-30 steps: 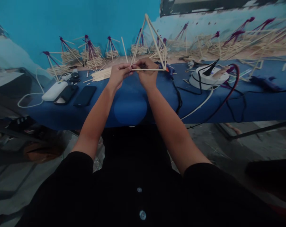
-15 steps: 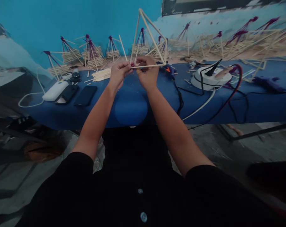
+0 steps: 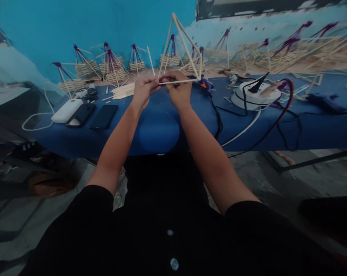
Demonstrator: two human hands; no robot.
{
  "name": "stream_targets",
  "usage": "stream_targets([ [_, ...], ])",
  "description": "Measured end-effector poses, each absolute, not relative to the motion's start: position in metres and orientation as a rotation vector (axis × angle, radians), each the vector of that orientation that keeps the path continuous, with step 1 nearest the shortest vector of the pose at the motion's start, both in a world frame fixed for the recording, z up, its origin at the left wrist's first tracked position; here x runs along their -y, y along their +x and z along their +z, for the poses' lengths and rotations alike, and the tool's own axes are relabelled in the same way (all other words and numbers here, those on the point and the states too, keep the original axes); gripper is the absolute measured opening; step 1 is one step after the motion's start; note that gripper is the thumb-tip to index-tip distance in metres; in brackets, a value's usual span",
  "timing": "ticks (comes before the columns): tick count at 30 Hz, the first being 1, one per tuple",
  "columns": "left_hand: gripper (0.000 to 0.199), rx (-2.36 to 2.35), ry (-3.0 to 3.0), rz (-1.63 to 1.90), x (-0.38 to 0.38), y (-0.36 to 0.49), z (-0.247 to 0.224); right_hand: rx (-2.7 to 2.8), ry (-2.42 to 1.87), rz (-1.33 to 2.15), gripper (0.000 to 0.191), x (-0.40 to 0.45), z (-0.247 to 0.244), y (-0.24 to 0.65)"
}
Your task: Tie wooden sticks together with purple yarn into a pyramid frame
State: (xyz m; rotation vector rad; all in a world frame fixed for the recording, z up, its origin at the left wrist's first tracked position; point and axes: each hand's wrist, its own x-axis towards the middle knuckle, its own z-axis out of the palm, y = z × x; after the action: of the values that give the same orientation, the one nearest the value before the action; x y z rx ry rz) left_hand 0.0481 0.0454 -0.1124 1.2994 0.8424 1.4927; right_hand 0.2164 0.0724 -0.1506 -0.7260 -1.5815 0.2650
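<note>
Pinching wooden-stick frame [image 3: 186,48] at lower-left corner, left hand [image 3: 142,90], fingers closed. Right hand [image 3: 179,89]: fingers curled, closed on same corner. Both forearms: extended forward, converging, fingertips nearly meeting. Frame: apex up, over blue-covered table [image 3: 159,132]. Stick bundle [image 3: 122,91]: beside left hand.

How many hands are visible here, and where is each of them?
2: the left hand and, to its right, the right hand, both at a lower corner of the stick frame. No other hand shows.
</note>
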Motion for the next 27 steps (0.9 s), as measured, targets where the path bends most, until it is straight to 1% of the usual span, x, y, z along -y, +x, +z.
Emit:
stream_targets([
  [4,0.019,-0.875,1.305,1.460,-0.043,0.049,-0.110,1.556,-0.715,0.360,0.041,-0.076,-0.151,0.217],
  [7,0.023,-0.911,1.312,1.447,-0.038,0.050,-0.107,1.537,-0.723,0.421,0.040,-0.075,-0.149,0.217],
  [10,0.021,-0.921,1.307,1.451,-0.037,0.051,-0.106,1.508,-0.716,0.435,0.039,-0.071,-0.148,0.215],
  [13,0.016,-0.896,1.315,1.442,-0.039,0.050,-0.108,1.473,-0.769,0.419,0.044,-0.068,-0.146,0.214],
  [16,0.015,-0.869,1.329,1.429,-0.041,0.049,-0.110,1.479,-0.818,0.368,0.046,-0.066,-0.146,0.214],
  [19,0.016,-0.856,1.344,1.429,-0.043,0.049,-0.111,1.539,-0.802,0.268,0.040,-0.063,-0.146,0.216],
  [23,0.015,-0.885,1.374,1.432,-0.041,0.051,-0.112,1.632,-0.915,0.131,0.030,-0.058,-0.145,0.218],
  [27,0.019,-0.915,1.372,1.452,-0.035,0.055,-0.109,1.664,-0.944,0.040,0.026,-0.054,-0.142,0.218],
])
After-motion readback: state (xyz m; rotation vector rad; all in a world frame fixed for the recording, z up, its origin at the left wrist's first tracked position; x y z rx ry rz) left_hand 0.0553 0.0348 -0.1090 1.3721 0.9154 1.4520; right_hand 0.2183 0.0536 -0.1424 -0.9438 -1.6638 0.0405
